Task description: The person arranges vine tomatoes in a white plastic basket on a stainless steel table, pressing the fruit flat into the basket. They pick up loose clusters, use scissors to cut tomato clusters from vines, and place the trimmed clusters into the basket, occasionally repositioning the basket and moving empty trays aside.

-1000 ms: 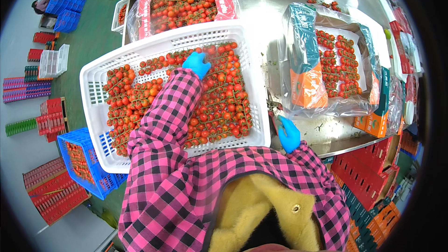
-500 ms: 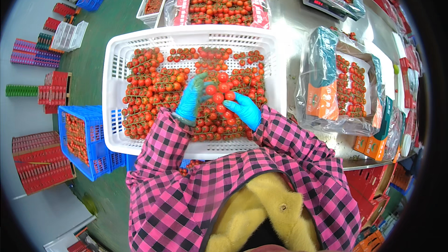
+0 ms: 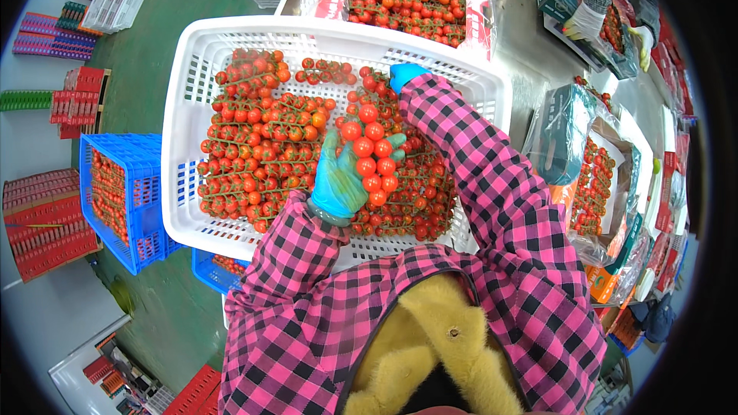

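Note:
Cupped in my blue-gloved left hand point(image 3: 338, 180) is a truss of glossy red tomatoes point(image 3: 373, 152), held over the middle of a white slotted crate point(image 3: 200, 37) filled with tomato trusses on the vine. My right hand point(image 3: 406, 77), also gloved, reaches to the crate's back right among the tomatoes there. Its fingers look closed, but what they grip is hidden. My checked pink sleeve crosses the crate's right side.
A lined red-and-white box of tomatoes point(image 3: 407, 4) lies behind. Right, a green-and-orange box point(image 3: 561, 127) sits on the steel table point(image 3: 519, 58); beyond, another person's gloved hands point(image 3: 584, 23) work at a scale. A blue crate point(image 3: 142, 207) stands left.
My left hand first reached to the back, then drew nearer with a truss. My right hand came from the table to that truss, then moved up to the crate's back.

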`<state>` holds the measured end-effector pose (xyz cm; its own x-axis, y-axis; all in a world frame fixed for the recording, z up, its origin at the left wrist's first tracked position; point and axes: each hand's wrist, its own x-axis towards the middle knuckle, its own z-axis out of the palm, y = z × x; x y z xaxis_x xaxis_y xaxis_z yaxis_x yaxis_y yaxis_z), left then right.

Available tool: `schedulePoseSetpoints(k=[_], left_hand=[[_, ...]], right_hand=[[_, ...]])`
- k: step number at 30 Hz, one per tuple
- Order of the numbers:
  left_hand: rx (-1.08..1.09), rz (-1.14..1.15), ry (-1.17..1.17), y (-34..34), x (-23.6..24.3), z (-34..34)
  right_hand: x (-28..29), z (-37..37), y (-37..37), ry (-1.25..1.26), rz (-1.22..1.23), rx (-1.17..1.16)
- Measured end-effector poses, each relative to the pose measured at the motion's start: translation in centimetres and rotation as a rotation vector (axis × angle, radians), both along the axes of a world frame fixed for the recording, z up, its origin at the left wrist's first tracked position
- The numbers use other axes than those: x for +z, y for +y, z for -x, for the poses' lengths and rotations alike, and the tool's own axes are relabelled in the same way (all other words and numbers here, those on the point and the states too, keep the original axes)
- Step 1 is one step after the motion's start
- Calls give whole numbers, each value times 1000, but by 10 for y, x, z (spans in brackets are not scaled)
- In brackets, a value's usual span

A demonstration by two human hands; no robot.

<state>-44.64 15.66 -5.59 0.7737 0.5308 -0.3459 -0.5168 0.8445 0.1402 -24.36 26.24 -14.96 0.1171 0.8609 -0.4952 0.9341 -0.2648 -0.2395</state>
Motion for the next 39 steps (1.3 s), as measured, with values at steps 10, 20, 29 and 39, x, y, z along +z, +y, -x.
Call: schedulePoseSetpoints(k=[10,20,29,39], left_hand=[[286,-110,360,23,6,12],[230,-246,213,30,11,13],[155,-253,140,30,17,14],[-334,-559,109,-66,20,-162]], right_hand=[[-5,-14,-27,173,-281,-109],[-21,-6,-10,232,-304,-18],[91,-35,-158,2578,53,-522],[87,-152,-357,2363,-425,-923]])
